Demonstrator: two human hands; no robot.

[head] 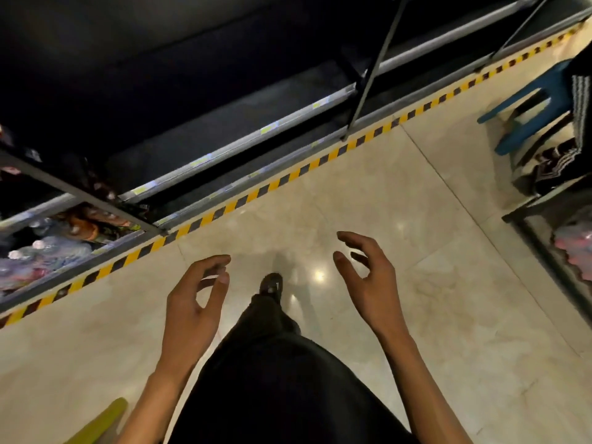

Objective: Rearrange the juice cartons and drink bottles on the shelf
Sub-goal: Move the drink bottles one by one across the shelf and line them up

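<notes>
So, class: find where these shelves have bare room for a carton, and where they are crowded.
The dark shelf tiers right of the slanted grey upright look bare, though dim, fronted by price rails. Left of that upright, the bay of bottles is crowded.

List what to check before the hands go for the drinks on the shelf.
1. Left hand free: ok, fingers loosely curled, holding nothing.
2. Right hand free: ok, also holding nothing.
3. Drink bottles located: ok, on the low shelf at the left edge, beyond the striped tape.
4. Juice cartons located: cannot tell; the orange packs beside the bottles are too blurred to identify.
5. Hands close to the bottles: not ok; both hang over the floor tiles, apart from the shelf.
6. Space on the dark shelves: cannot tell, too dim.
</notes>
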